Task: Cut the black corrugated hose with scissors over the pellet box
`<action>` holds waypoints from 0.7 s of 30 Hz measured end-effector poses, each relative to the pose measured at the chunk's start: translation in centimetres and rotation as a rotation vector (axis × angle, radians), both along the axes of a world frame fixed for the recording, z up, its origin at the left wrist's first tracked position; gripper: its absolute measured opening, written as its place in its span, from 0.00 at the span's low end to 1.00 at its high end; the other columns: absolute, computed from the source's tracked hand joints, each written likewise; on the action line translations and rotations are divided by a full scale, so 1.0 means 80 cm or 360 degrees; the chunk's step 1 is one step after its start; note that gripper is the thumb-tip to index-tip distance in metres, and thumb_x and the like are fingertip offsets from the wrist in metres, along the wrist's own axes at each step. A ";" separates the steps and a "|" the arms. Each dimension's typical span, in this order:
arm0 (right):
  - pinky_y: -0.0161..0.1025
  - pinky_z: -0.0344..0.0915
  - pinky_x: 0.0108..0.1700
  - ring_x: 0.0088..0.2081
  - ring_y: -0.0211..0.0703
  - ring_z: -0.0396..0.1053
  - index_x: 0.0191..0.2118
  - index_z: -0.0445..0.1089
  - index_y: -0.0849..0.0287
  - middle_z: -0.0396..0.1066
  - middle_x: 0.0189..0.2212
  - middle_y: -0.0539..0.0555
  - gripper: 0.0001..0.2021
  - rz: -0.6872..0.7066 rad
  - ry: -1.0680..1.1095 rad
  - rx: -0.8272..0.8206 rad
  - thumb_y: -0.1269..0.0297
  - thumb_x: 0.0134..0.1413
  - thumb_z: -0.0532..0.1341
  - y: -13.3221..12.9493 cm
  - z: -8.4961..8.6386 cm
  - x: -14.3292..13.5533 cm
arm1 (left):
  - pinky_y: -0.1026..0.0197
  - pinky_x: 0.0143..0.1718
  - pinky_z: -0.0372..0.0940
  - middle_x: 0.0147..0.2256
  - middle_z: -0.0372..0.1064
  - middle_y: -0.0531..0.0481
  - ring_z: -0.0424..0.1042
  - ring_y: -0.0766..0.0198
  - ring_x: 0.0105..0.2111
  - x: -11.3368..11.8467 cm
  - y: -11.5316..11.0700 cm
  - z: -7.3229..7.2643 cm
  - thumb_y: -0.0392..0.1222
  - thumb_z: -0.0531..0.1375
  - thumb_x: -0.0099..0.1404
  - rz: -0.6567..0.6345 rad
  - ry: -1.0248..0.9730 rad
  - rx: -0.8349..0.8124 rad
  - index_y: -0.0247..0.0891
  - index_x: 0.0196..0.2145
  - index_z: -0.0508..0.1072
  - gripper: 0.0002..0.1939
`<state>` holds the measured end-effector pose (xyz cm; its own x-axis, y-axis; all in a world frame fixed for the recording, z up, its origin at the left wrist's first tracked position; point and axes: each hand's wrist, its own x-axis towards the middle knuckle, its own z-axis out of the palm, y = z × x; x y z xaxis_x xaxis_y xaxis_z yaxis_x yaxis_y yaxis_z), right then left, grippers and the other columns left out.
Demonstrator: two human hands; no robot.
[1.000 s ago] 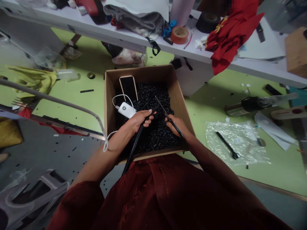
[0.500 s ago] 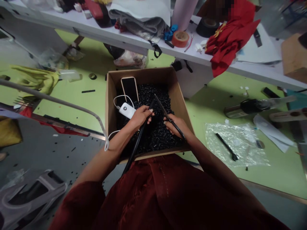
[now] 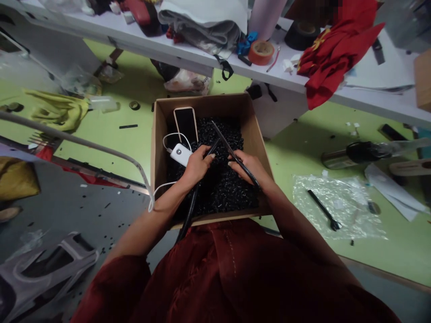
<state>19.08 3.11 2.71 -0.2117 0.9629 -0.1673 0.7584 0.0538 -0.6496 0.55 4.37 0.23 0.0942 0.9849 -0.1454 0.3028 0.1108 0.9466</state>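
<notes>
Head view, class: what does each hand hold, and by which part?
Left hand: black ribbed tube, near its far end. Right hand: long dark tool, by its near half.

Over on the green worktop (image 3: 286,150), crinkled clear plastic (image 3: 355,220) and a steel flask (image 3: 336,157) on its side lie right of the right hand (image 3: 248,166); a crumpled yellow cloth (image 3: 67,107) lies left of the left hand (image 3: 197,166).

A pale worktop (image 3: 266,74) is supported by a pale panel (image 3: 283,110) above a lower green surface (image 3: 404,242). The grey floor (image 3: 101,206) is scattered with dark scraps, and a grey chair (image 3: 79,255) is partly cut off at lower left. The room is dimly lit.
</notes>
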 end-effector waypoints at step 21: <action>0.40 0.63 0.38 0.37 0.51 0.73 0.51 0.65 0.56 0.75 0.36 0.57 0.17 -0.0044 -0.0462 0.0041 0.60 0.57 0.53 0.000 -0.035 0.008 | 0.69 0.16 0.51 0.25 0.67 0.54 0.60 0.75 0.16 0.007 0.009 0.012 0.37 0.57 0.62 0.0129 -0.0851 -0.0476 0.34 0.36 0.66 0.05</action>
